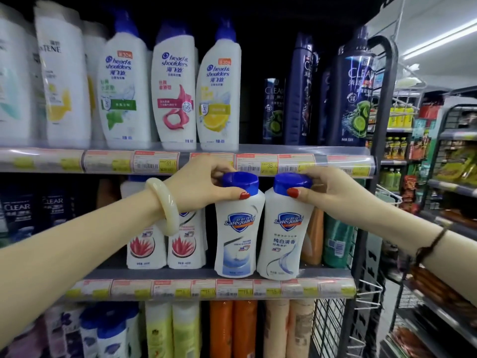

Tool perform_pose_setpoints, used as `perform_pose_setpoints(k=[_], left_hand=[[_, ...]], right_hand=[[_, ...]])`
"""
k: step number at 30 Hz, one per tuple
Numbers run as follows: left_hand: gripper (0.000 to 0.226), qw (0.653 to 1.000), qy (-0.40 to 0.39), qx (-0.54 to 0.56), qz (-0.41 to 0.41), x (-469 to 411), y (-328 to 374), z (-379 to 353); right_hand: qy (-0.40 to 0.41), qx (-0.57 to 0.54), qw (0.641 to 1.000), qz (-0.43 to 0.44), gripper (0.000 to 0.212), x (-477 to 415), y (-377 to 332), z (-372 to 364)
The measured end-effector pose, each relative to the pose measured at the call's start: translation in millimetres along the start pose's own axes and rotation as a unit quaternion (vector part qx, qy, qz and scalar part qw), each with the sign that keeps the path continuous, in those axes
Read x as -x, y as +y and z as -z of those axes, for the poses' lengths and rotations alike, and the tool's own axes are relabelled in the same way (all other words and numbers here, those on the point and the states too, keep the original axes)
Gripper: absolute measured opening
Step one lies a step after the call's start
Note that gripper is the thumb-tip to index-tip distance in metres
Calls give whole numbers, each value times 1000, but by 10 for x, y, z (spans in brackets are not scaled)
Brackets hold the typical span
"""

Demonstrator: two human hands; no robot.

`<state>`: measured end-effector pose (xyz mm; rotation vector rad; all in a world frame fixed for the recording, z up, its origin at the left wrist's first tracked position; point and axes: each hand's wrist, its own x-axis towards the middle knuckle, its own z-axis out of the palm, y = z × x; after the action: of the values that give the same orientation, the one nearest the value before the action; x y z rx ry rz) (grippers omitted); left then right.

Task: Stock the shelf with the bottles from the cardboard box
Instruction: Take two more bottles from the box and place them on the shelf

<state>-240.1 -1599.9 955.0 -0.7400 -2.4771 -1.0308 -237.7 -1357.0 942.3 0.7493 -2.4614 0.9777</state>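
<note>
Two white Safeguard bottles with blue caps stand side by side at the front edge of the middle shelf [154,273]. My left hand [204,184] grips the left Safeguard bottle [238,228] at its cap and neck. My right hand [333,187] grips the right Safeguard bottle [282,233] the same way; this one tilts slightly to the right. Both bottle bases rest on the shelf board. The cardboard box is out of view.
Two more white bottles with red flower labels [165,244] stand to the left, orange [313,236] and green [335,241] bottles to the right. Head & Shoulders bottles [173,83] and dark Clear bottles [353,86] fill the upper shelf. A black wire end frame [379,151] closes the right side.
</note>
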Motion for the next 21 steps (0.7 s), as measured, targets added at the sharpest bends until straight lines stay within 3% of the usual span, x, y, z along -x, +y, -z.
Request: perform_pose_setpoints(k=[8, 11, 14, 18, 21], left_hand=[[17, 977, 124, 171, 12, 142, -172, -285], [30, 973, 106, 203, 36, 201, -290, -417], [52, 974, 99, 197, 56, 252, -362, -517], [43, 967, 86, 227, 73, 233, -439, -537], [44, 972, 34, 211, 98, 298, -557, -615]], right_hand=[[22, -196, 979, -46, 27, 165, 116, -271], [40, -220, 973, -57, 25, 196, 206, -388], [33, -216, 973, -71, 37, 218, 288, -423], [8, -248, 966, -77, 48, 224, 340, -453], [-34, -236, 968, -76, 48, 281, 365, -509]])
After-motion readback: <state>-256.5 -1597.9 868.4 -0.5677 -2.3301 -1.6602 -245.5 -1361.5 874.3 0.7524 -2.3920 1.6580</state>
